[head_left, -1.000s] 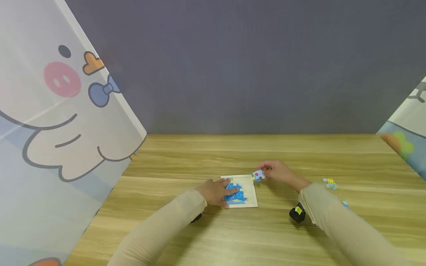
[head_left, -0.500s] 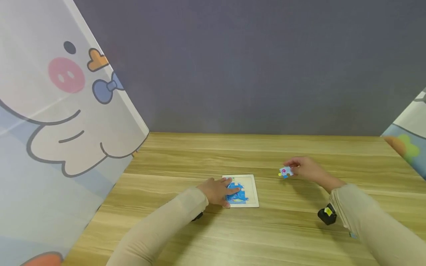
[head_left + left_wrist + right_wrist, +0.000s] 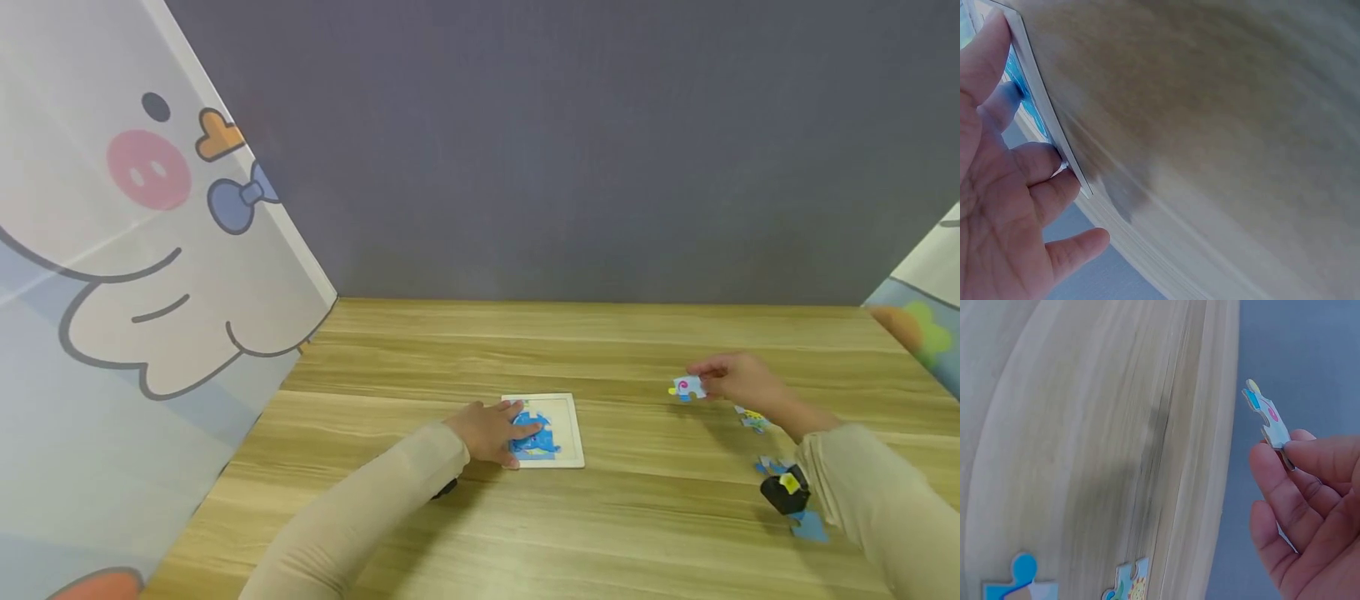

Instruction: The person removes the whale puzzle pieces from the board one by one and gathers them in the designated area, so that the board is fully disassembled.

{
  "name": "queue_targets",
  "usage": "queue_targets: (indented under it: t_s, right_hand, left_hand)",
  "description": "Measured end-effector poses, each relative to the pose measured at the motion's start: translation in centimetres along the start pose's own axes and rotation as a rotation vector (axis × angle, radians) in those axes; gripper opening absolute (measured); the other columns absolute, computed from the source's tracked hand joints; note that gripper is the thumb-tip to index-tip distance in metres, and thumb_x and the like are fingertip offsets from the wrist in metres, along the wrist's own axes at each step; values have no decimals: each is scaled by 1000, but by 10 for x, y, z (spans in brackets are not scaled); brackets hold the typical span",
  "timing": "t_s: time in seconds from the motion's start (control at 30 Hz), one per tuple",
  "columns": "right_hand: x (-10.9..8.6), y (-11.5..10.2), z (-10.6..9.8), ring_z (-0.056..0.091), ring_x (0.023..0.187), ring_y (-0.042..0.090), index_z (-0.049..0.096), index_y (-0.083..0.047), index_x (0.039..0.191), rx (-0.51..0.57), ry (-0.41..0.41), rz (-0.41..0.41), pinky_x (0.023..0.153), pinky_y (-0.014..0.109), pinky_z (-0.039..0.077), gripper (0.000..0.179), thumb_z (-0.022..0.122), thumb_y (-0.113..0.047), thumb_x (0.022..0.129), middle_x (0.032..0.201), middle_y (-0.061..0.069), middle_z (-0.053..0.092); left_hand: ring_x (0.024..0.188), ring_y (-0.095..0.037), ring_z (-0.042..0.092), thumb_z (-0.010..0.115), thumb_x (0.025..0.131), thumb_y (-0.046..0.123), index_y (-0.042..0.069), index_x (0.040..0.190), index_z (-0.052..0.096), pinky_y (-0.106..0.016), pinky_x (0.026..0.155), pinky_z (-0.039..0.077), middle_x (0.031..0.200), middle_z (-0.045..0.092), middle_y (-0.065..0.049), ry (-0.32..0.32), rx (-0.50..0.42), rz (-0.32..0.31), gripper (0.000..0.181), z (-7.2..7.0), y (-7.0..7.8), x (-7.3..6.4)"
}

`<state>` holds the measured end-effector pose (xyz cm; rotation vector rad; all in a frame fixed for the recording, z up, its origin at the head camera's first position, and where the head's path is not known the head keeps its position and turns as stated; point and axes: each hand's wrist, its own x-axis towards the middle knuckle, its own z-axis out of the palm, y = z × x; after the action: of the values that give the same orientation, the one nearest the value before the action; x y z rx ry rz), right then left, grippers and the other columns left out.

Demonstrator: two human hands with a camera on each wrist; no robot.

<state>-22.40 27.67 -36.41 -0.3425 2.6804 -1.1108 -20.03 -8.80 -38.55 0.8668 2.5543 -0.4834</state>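
Observation:
A square puzzle tray (image 3: 575, 433) with a pale frame lies mid-table, partly filled with joined blue pieces (image 3: 538, 442). My left hand (image 3: 486, 432) rests on its left side with fingers spread; the left wrist view shows the thumb (image 3: 988, 59) and fingertips along the frame's edge. Off to the right, my right hand (image 3: 738, 385) pinches a light-blue jigsaw piece (image 3: 688, 387) with a pink swirl and a yellow knob. In the right wrist view that jigsaw piece (image 3: 1272, 419) is held above the table between thumb and fingers.
Loose jigsaw pieces lie near the right forearm: a yellow-sun piece (image 3: 752, 418), a small blue-and-white one (image 3: 771, 464) and a plain blue one (image 3: 810, 527). A black wrist camera (image 3: 785, 490) overlaps that area. A grey wall (image 3: 600, 167) stands behind the table.
My right hand has carried the pinched jigsaw piece rightward, away from the tray's upper right corner. My left hand stays on the tray. The loose pieces at right show more from behind the forearm.

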Motion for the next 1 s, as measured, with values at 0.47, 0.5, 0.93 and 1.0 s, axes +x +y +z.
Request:
queue_targets:
  t_s: [0.47,0.5,0.93,1.0]
  right_hand:
    - [-11,17,-9,67,87,28,47,20,126,45,-25,19,76,37,55,40,53,-4,95,108,28,63]
    - [-11,19,-9,67,86,27,47,20,126,44,-22,20,75,36,55,40,53,-4,95,109,29,63]
    - [-10,24,-5,65,78,13,42,21,129,159,-58,101,63,29,51,41,49,-3,96,95,7,67]
    - [-9,25,-5,66,78,13,42,22,129,173,-63,110,66,29,53,42,50,-2,95,98,10,68]
  left_hand:
    - [142,-11,22,54,87,59,43,151,23,-39,106,36,158,20,3,7,-34,7,73,2,1,0]
    - [142,-11,22,54,87,59,43,151,23,-39,106,36,158,20,3,7,-32,8,73,3,1,0]
    - [143,-10,19,51,88,59,43,151,20,-37,105,37,159,17,3,4,-28,6,73,4,-1,2]
    - [143,-10,18,51,87,59,44,151,19,-37,106,36,159,16,3,1,-35,4,73,4,-2,2]
